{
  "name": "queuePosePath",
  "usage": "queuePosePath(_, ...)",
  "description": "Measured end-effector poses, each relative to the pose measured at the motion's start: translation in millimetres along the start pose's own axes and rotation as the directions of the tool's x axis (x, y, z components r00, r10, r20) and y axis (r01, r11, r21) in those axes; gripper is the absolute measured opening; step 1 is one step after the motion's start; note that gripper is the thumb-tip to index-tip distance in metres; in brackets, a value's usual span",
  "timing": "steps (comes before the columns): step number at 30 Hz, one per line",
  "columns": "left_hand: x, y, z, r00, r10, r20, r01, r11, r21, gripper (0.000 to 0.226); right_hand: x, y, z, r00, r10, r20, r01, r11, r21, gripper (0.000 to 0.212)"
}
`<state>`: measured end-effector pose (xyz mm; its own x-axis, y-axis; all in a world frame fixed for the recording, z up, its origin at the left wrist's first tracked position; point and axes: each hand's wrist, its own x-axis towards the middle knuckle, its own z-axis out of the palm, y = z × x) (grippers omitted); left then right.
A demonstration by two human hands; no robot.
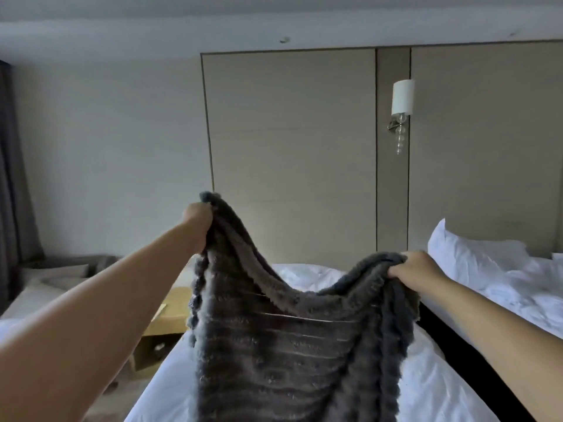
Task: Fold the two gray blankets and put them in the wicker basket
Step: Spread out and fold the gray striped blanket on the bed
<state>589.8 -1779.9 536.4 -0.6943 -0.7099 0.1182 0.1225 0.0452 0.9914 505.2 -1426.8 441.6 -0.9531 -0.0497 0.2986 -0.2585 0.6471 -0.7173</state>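
Note:
A dark gray ribbed blanket (pixel 283 339) with pom-pom edging hangs in front of me above a white bed (pixel 432 388). My left hand (pixel 198 220) grips its upper left corner, held high. My right hand (pixel 417 269) grips the upper right corner, lower than the left, so the top edge sags between them. The blanket's lower part runs out of the frame at the bottom. No second blanket and no wicker basket are in view.
A second white bed with a pillow (pixel 487 263) stands at the right, across a dark gap. A yellow-brown nightstand (pixel 164 324) sits left of the bed. Behind are a beige headboard panel (pixel 292 147), a wall lamp (pixel 402 108) and a dark curtain (pixel 15 178) at far left.

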Motion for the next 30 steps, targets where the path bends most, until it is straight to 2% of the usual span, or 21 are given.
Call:
queuePosePath(2,-34,-7,25,0.96,-0.081,0.267,0.067,0.996,0.063,0.027,-7,-34,15,0.993,-0.11,-0.037,0.112,0.992,0.056,0.019)
queuePosePath(4,-71,-15,49,0.805,-0.1,0.584,0.034,0.992,0.122,0.036,-17,-67,30,0.969,-0.233,-0.076,0.237,0.971,0.041,0.024)
queuePosePath(6,-97,-28,68,0.6,0.009,0.8,-0.269,0.944,0.191,0.038,-25,-91,41,0.924,-0.347,-0.158,0.351,0.936,-0.005,0.019)
queuePosePath(7,-104,-37,75,0.511,0.048,0.858,-0.457,0.861,0.224,0.041,-29,-97,42,0.9,-0.389,-0.198,0.388,0.921,-0.045,0.01)
queuePosePath(8,-105,-45,79,0.497,0.08,0.864,-0.615,0.735,0.286,0.041,-32,-99,41,0.879,-0.421,-0.225,0.417,0.907,-0.067,0.009)
queuePosePath(10,-99,-54,76,0.596,0.133,0.792,-0.737,0.481,0.474,0.024,-33,-84,35,0.882,-0.454,-0.123,0.454,0.89,-0.032,0.014)
queuePosePath(12,-87,-66,68,0.656,0.127,0.744,-0.74,0.303,0.601,0.018,-35,-60,29,0.876,-0.403,0.265,0.407,0.912,0.043,0.014)
queuePosePath(13,-83,-75,65,0.674,0.099,0.732,-0.731,0.232,0.642,0.018,-36,-45,28,0.814,-0.315,0.488,0.361,0.933,0.0,0.015)
queuePosePath(14,-81,-83,63,0.687,0.084,0.722,-0.724,0.173,0.668,0.018,-36,-29,31,0.746,-0.168,0.644,0.318,0.94,-0.123,0.014)
queuePosePath(15,-80,-91,61,0.697,0.086,0.712,-0.717,0.128,0.686,0.018,-37,-13,36,0.697,0.001,0.717,0.278,0.922,-0.271,0.013)
queuePosePath(17,-76,-107,58,0.718,0.136,0.683,-0.695,0.079,0.715,0.019,-40,25,49,0.662,0.272,0.699,0.212,0.826,-0.522,0.033)
queuePosePath(19,-70,-117,57,0.733,0.208,0.647,-0.67,0.058,0.74,0.02,-44,61,60,0.67,0.426,0.608,0.119,0.746,-0.655,0.033)
queuePosePath(21,-66,-122,58,0.745,0.24,0.622,-0.651,0.062,0.756,0.02,-44,78,62,0.711,0.484,0.51,-0.044,0.754,-0.655,0.026)
queuePosePath(22,-64,-122,59,0.751,0.256,0.609,-0.646,0.09,0.758,0.02,-41,78,60,0.763,0.467,0.447,-0.127,0.786,-0.605,0.023)
queuePosePath(24,-55,-118,63,0.757,0.34,0.558,-0.644,0.239,0.727,0.021,-24,72,59,0.927,0.306,0.216,-0.216,0.908,-0.359,0.018)
queuePosePath(25,-49,-114,64,0.762,0.405,0.505,-0.639,0.345,0.687,0.02,-14,68,59,0.984,0.177,0.022,-0.169,0.965,-0.202,0.019)
queuePosePath(26,-43,-112,64,0.772,0.47,0.427,-0.626,0.449,0.637,0.019,-7,63,58,0.979,0.044,-0.198,-0.06,0.995,-0.077,0.02)
queuePosePath(27,-37,-114,64,0.792,0.517,0.325,-0.598,0.55,0.583,0.021,-4,60,57,0.92,-0.059,-0.388,0.067,0.998,0.008,0.018)
queuePosePath(28,-32,-122,61,0.821,0.531,0.209,-0.551,0.646,0.529,0.025,-5,62,58,0.858,-0.12,-0.499,0.173,0.983,0.06,0.013)
queuePosePath(29,-29,-134,57,0.853,0.511,0.105,-0.493,0.723,0.483,0.025,-10,69,64,0.839,-0.157,-0.522,0.233,0.969,0.084,0.011)
queuePosePath(30,-27,-155,52,0.885,0.463,0.049,-0.43,0.771,0.469,0.025,-20,83,74,0.869,-0.174,-0.462,0.234,0.969,0.075,0.01)
